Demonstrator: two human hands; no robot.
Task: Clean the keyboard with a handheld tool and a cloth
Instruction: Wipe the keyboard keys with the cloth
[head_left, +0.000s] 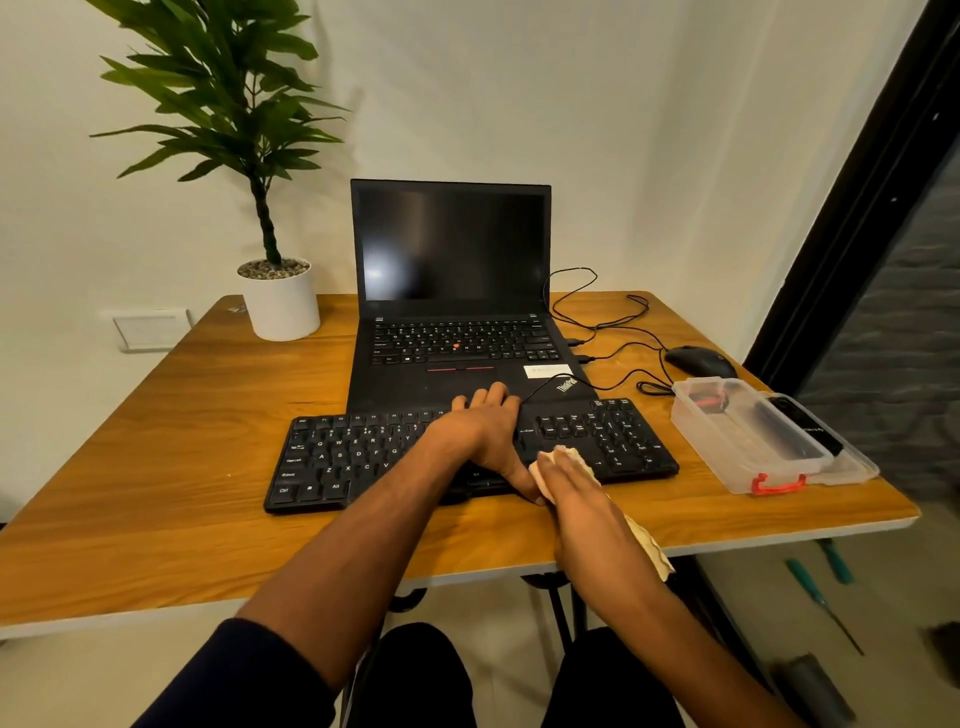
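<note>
A black external keyboard (363, 457) lies on the wooden table (156, 493) in front of a laptop. My left hand (485, 431) lies flat across its middle with fingers straight, reaching the far edge. My right hand (576, 493) presses a beige cloth (558, 460) onto the keys near the keyboard's front right part. The cloth's tail (652, 551) hangs out below my right wrist. No handheld tool is in either hand.
An open black laptop (452, 291) stands behind the keyboard, screen dark. A potted plant (280, 301) is at the back left. Cables and a black mouse (698, 361) lie at the right, beside a clear plastic box (748, 441) with a red latch.
</note>
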